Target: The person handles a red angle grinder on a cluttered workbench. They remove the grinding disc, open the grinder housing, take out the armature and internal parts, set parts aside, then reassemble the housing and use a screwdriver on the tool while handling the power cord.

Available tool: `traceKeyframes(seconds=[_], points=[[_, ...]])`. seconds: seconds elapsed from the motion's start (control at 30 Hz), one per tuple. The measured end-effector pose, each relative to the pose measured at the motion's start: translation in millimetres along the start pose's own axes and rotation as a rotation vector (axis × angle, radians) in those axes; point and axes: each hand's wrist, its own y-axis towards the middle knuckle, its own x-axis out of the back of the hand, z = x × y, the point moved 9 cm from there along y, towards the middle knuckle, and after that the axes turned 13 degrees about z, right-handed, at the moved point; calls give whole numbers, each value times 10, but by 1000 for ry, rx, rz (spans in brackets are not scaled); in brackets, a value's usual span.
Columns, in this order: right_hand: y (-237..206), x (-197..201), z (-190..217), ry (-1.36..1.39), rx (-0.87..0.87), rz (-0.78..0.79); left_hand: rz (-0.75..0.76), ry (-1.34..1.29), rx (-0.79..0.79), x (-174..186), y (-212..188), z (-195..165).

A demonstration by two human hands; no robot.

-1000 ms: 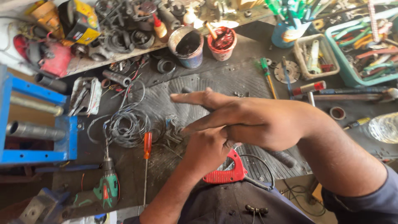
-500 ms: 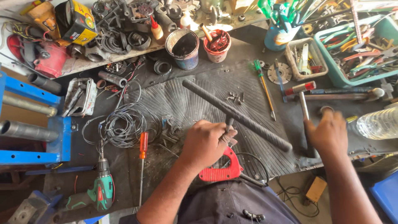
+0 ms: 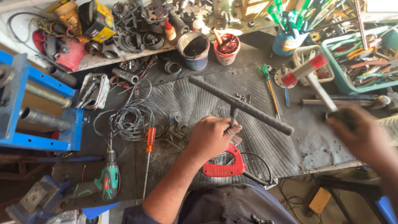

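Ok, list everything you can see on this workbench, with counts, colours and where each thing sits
T-shaped bar: one, dark grey, mat centre, stem gripped
mallet: one, pale shaft, red-tipped head, raised at right
ribbed mat: one, grey, bench centre
paint tins: two, one dark inside, one red inside, far centre
screwdriver: one, orange handle, left of mat
screwdriver: one, green handle, right of bar
wire coil: one, grey, left of mat
drill: one, green, near left
red-handled tool: one, near edge
basket: one, teal, far right, full of tools
blue frame: one, far left
left hand: on the bar's stem
right hand: blurred, holding the mallet
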Motion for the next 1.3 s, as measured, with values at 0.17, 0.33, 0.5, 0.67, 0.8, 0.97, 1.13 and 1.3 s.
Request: traceKeyframes(seconds=[0.17, 0.33, 0.5, 0.67, 0.8, 0.97, 1.13, 1.3], points=[[254, 446, 149, 336, 440, 163, 56, -32, 37, -28, -1, 27], [304, 622, 644, 114, 517, 130, 13, 10, 1, 4, -52, -16], [165, 804, 1224, -12, 572, 102, -16, 66, -35, 1, -95, -21], [-86, 695, 1510, -144, 596, 135, 13, 24, -27, -34, -84, 27], [18, 968, 1707, -110, 605, 81, -5, 111, 13, -34, -70, 48], [-68, 798, 1777, -158, 612, 131, -17, 95, -46, -39, -84, 24], [-83, 952, 1816, -130, 606, 85, -55, 77, -114, -35, -76, -1], [-71, 943, 1924, -175, 613, 103, -36, 90, -52, -70, -40, 57]])
